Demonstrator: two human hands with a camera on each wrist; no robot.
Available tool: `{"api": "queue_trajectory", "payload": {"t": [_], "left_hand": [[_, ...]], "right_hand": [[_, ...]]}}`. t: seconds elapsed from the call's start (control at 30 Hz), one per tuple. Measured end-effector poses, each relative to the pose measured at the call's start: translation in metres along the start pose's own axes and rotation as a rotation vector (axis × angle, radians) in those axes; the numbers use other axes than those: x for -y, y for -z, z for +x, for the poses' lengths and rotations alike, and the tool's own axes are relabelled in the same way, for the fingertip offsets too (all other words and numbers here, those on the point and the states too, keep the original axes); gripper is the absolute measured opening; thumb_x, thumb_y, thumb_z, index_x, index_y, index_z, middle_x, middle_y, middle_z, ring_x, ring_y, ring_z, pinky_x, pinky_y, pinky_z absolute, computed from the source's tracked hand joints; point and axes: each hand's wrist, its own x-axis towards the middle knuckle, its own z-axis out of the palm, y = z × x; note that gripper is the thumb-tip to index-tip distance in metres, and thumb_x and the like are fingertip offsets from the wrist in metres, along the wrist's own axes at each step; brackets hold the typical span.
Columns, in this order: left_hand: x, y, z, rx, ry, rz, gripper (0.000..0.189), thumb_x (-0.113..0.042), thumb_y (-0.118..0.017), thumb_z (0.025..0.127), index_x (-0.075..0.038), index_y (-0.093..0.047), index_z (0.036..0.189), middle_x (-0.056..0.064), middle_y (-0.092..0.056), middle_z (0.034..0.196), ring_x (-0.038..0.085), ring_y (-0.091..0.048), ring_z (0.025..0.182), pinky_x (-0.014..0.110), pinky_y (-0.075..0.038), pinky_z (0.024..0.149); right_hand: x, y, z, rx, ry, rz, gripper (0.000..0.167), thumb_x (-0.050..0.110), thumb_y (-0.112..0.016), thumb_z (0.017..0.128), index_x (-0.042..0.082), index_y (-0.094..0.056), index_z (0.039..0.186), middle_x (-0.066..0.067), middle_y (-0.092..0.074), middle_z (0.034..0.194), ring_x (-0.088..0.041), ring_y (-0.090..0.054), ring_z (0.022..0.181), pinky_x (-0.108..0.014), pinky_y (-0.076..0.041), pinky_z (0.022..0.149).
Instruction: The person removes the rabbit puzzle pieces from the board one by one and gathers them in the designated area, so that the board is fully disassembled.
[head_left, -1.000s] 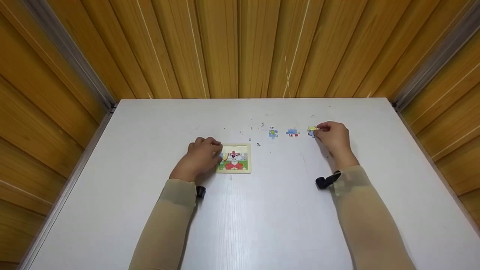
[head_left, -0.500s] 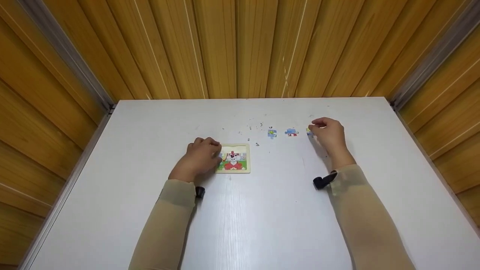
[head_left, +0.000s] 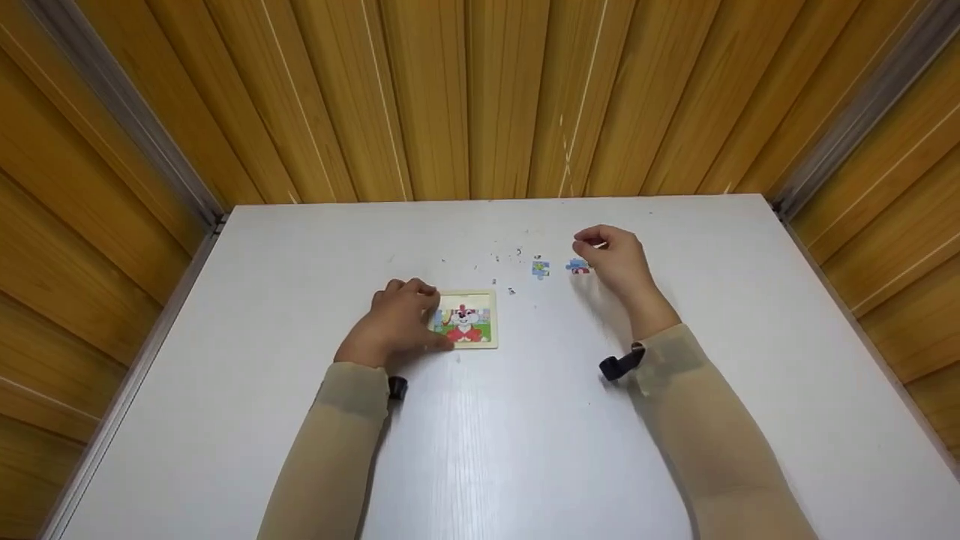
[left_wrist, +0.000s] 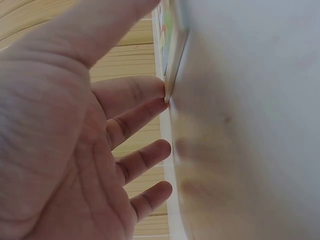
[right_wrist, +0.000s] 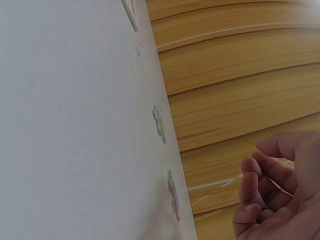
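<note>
A small wooden jigsaw puzzle board [head_left: 491, 319] lies flat, its picture showing a white-faced animal in red and a bare strip along the top. My left hand [head_left: 397, 319] holds the board's left side, thumb at the near edge; in the left wrist view the fingertips touch its corner. My right hand [head_left: 619, 262] is raised above the table, thumb and fingers pinched around a puzzle piece almost wholly hidden by them. Two loose pieces lie to the board's upper right: a blue and green piece [head_left: 540, 268] and a blue and red piece [head_left: 578, 266] beside the right hand.
Small dark specks [head_left: 511, 291] are scattered over the white table [head_left: 525, 435] between board and pieces. Wood-plank walls [head_left: 435, 97] rise behind the table and on both sides. Each wrist carries a black camera mount [head_left: 621, 365].
My right hand has lifted away from the third piece's spot and moved left; that piece no longer shows on the table. My left thumb has shifted toward the board's near edge.
</note>
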Motion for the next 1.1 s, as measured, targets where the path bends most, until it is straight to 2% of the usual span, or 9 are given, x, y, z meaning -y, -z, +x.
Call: {"api": "queue_trajectory", "payload": {"t": [0.17, 0.4, 0.5, 0.63, 0.77, 0.87, 1.1], "left_hand": [[-0.001, -0.001, -0.001, -0.011, 0.03, -0.026, 0.09, -0.041, -0.104, 0.08, -0.02, -0.067, 0.159, 0.003, -0.056, 0.169, 0.038, -0.04, 0.16, 0.061, -0.039, 0.134], [-0.002, -0.002, -0.003, -0.015, 0.04, -0.024, 0.082, -0.039, -0.103, 0.083, -0.019, -0.071, 0.156, 0.004, -0.057, 0.167, 0.038, -0.041, 0.159, 0.062, -0.041, 0.133], [-0.003, -0.002, -0.002, -0.017, 0.052, -0.019, 0.08, -0.041, -0.103, 0.083, -0.02, -0.072, 0.154, 0.003, -0.058, 0.166, 0.038, -0.041, 0.159, 0.063, -0.042, 0.132], [-0.003, -0.003, 0.0, -0.013, 0.062, -0.003, 0.078, -0.045, -0.102, 0.083, -0.02, -0.074, 0.152, 0.003, -0.058, 0.166, 0.038, -0.042, 0.158, 0.064, -0.043, 0.132], [-0.003, -0.004, 0.001, -0.008, 0.042, 0.01, 0.077, -0.046, -0.102, 0.083, -0.019, -0.075, 0.149, 0.005, -0.058, 0.166, 0.039, -0.042, 0.158, 0.065, -0.043, 0.131], [-0.003, -0.004, 0.002, -0.001, 0.029, 0.019, 0.078, -0.047, -0.101, 0.083, -0.019, -0.074, 0.151, 0.006, -0.057, 0.167, 0.04, -0.042, 0.159, 0.065, -0.043, 0.13], [-0.003, -0.001, 0.003, 0.004, 0.007, 0.038, 0.077, -0.047, -0.1, 0.086, -0.017, -0.073, 0.151, 0.006, -0.057, 0.168, 0.04, -0.041, 0.161, 0.065, -0.04, 0.132]], "right_hand": [[0.024, -0.019, -0.001, 0.034, 0.035, 0.078, 0.031, 0.025, -0.071, 0.111, 0.006, -0.077, 0.134, -0.009, -0.071, 0.121, -0.02, -0.063, 0.104, -0.025, -0.054, 0.084], [0.058, -0.053, -0.009, 0.146, 0.093, 0.188, 0.029, 0.023, -0.073, 0.11, 0.007, -0.077, 0.134, -0.007, -0.071, 0.121, -0.021, -0.066, 0.104, -0.033, -0.057, 0.093], [0.066, -0.069, -0.013, 0.187, 0.112, 0.217, 0.027, 0.021, -0.073, 0.11, 0.008, -0.078, 0.133, -0.007, -0.071, 0.12, -0.023, -0.066, 0.103, -0.034, -0.057, 0.092], [0.071, -0.09, -0.016, 0.25, 0.124, 0.245, 0.026, 0.02, -0.074, 0.109, 0.007, -0.078, 0.132, -0.005, -0.071, 0.117, -0.022, -0.066, 0.1, -0.032, -0.056, 0.088], [0.071, -0.106, -0.021, 0.301, 0.108, 0.282, 0.026, 0.02, -0.075, 0.109, 0.008, -0.078, 0.132, -0.003, -0.072, 0.116, -0.019, -0.064, 0.097, -0.034, -0.055, 0.085], [0.07, -0.114, -0.024, 0.328, 0.098, 0.301, 0.026, 0.019, -0.075, 0.108, 0.008, -0.078, 0.131, -0.001, -0.072, 0.115, -0.019, -0.064, 0.096, -0.031, -0.053, 0.083], [0.063, -0.132, -0.027, 0.405, 0.091, 0.308, 0.036, 0.014, -0.074, 0.108, -0.005, -0.072, 0.138, -0.004, -0.071, 0.114, -0.017, -0.066, 0.09, -0.027, -0.056, 0.076]]}}
